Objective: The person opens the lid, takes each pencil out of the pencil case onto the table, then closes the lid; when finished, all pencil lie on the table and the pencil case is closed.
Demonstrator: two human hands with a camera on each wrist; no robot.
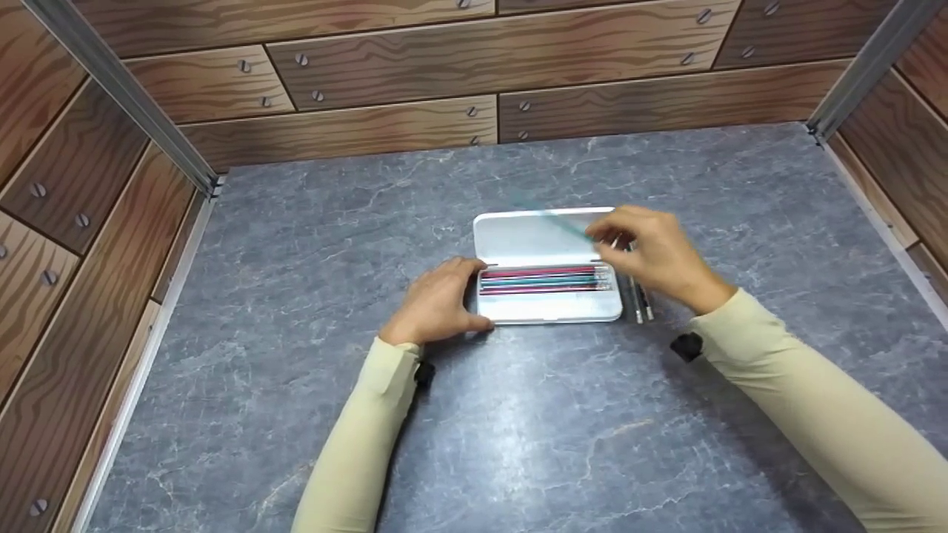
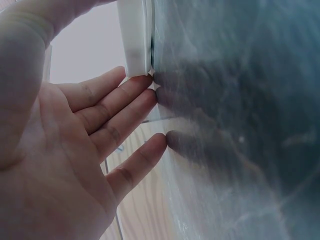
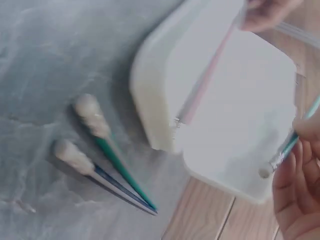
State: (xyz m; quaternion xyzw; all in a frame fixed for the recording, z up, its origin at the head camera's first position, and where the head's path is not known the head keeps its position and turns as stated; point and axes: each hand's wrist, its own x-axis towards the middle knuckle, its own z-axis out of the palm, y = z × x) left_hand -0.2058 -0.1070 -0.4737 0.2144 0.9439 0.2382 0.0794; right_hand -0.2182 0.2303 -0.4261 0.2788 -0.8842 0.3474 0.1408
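A white pencil case (image 1: 548, 309) lies with its lid (image 1: 529, 237) raised at the back. Several pencils (image 1: 541, 281) in pink, teal and dark colours lie side by side in its tray. My left hand (image 1: 437, 300) rests at the case's left end, thumb by the front corner and fingers toward the hinge; in the left wrist view those fingers are nearly straight, tips touching the case. Above the case's right side, my right hand (image 1: 648, 248) pinches a teal pencil (image 3: 289, 145) near its eraser end. It slants up to the left over the lid, blurred in the head view.
Two loose pencils, one green (image 3: 120, 160) and one dark blue (image 3: 117, 181), lie on the grey marbled table (image 1: 296, 400) just right of the case, partly under my right hand. Wood-patterned walls (image 1: 385, 81) bound the back and sides.
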